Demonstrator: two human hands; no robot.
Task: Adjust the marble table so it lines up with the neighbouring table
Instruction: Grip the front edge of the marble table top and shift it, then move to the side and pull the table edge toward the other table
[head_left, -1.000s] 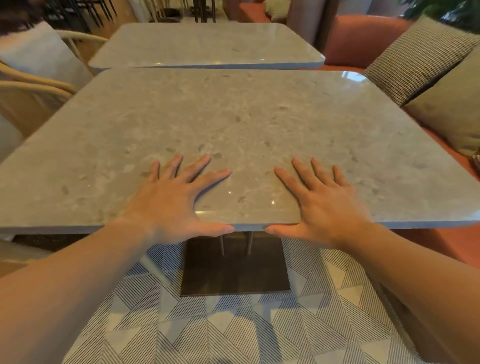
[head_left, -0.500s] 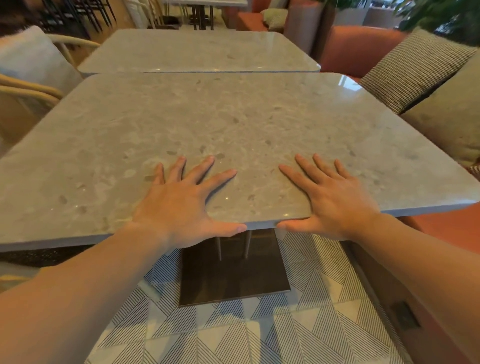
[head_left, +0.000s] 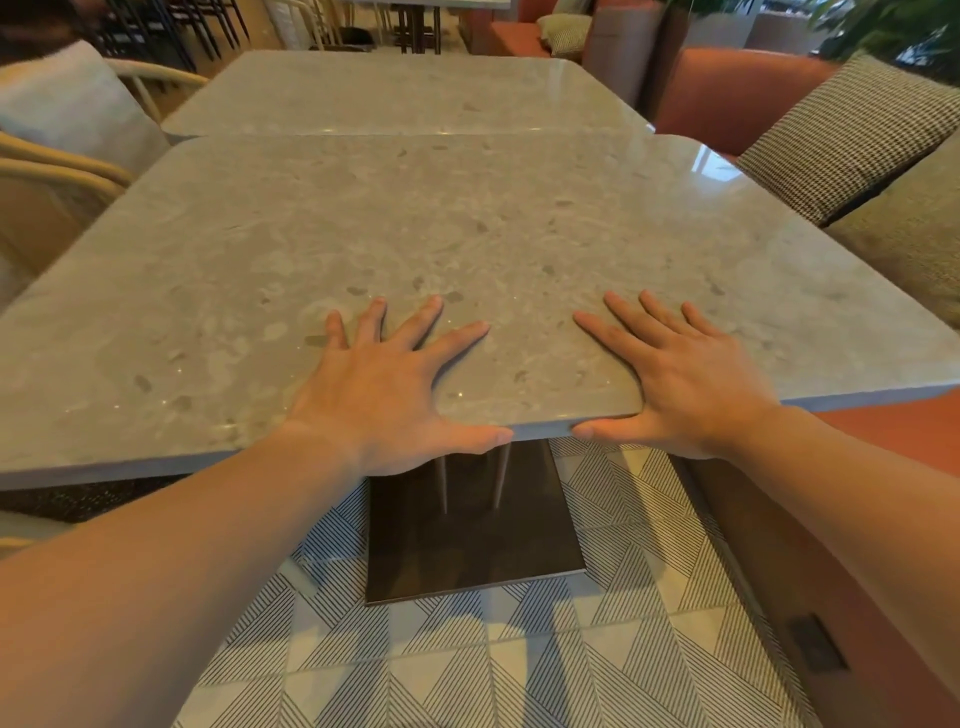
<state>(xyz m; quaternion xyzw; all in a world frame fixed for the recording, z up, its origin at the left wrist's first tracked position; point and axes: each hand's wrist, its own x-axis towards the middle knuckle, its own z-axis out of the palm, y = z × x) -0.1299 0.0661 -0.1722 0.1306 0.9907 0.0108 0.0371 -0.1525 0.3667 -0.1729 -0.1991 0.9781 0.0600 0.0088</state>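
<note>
A grey marble table (head_left: 467, 228) fills the middle of the head view, on a dark square metal base (head_left: 467, 545). My left hand (head_left: 384, 395) lies flat on its near edge, fingers spread, thumb hooked over the rim. My right hand (head_left: 680, 374) rests the same way a little to the right, thumb against the edge. Beyond it stands the neighbouring marble table (head_left: 395, 93); the two tops meet along the far edge, and the near table's far right corner reaches further right than the neighbour's.
An orange bench (head_left: 737, 98) with a houndstooth cushion (head_left: 852, 135) and a tan cushion (head_left: 914, 244) runs along the right. Pale wooden chairs (head_left: 62, 171) with a grey cushion stand at the left. Patterned floor tiles (head_left: 467, 665) lie below.
The gap between the two tables has closed: the marble table has slid away from me towards the neighbour and turned slightly. Both hands stayed on its near edge.
</note>
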